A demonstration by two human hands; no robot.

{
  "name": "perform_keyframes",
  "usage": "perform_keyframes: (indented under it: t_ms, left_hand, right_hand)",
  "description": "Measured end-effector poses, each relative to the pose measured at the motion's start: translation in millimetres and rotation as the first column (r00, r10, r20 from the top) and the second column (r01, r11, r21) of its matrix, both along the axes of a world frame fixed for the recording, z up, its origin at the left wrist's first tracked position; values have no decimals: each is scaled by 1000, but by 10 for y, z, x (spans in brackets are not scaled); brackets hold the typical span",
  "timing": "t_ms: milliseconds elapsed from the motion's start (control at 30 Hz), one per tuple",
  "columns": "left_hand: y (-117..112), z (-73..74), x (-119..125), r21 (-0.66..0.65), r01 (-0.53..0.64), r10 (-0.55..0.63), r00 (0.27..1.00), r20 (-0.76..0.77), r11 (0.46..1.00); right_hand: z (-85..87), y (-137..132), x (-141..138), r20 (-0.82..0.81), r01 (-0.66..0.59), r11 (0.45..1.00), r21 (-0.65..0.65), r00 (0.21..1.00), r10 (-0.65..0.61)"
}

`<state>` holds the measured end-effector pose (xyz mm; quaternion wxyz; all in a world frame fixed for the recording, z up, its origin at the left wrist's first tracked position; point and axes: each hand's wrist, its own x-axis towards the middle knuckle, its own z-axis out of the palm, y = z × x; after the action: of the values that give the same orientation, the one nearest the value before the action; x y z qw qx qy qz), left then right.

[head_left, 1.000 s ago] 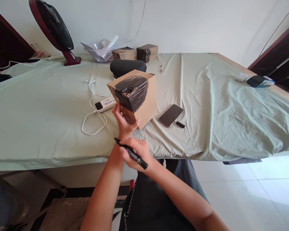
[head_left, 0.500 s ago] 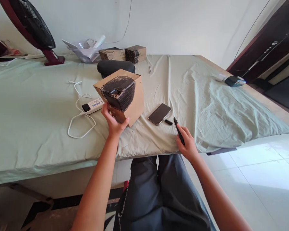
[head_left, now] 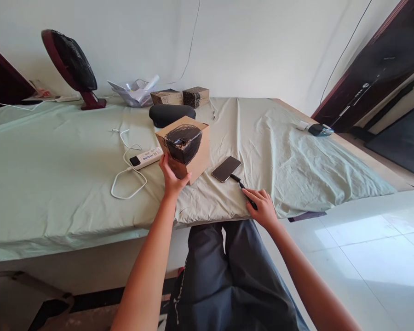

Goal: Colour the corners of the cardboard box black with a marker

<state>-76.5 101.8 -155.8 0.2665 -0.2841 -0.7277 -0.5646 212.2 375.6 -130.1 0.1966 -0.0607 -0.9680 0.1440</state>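
Observation:
A cardboard box (head_left: 197,151) with one face scribbled black stands tilted on the green sheet (head_left: 55,165). My left hand (head_left: 170,177) grips its lower near corner, thumb on one side and fingers on the other. My right hand (head_left: 262,209) rests on the sheet near the table's front edge, closed round a black marker (head_left: 247,195). The marker's tip points at a small black cap (head_left: 235,177) lying beside a dark phone (head_left: 227,168); whether the tip touches the cap I cannot tell.
A white power bank with a looping white cable (head_left: 129,172) lies left of the box. Behind it sit a black cushion (head_left: 170,113), two small cardboard boxes (head_left: 181,97), a plastic tray (head_left: 133,92) and a red fan (head_left: 72,62). Small items (head_left: 315,129) lie at the right.
My right hand carried the marker from in front of my left wrist over to the right, then lowered it onto the sheet beside the cap. My left hand kept hold of the box.

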Motion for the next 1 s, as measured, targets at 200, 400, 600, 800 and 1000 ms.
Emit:
perform_keyframes:
  t_ms: [200, 400, 600, 800, 1000]
  left_hand:
    - [60, 27, -4, 29, -23, 24, 999, -30, 999]
    - [67, 14, -10, 29, 12, -10, 997, -71, 999]
    - [70, 36, 2, 8, 4, -4, 998, -59, 1000]
    - [72, 87, 22, -28, -14, 14, 1000, -16, 1000]
    - [70, 101, 31, -49, -12, 14, 999, 31, 999]
  right_hand:
    - [-8, -80, -17, 32, -32, 998, 48, 999, 30]
    - [51, -200, -99, 118, 20, 991, 135, 992, -36]
    - [126, -288, -166, 191, 66, 985, 162, 977, -97]
    - [192, -304, -577, 170, 228, 971, 75, 956, -238]
    - [153, -323, -1009, 202, 234, 972, 19, 951, -233]
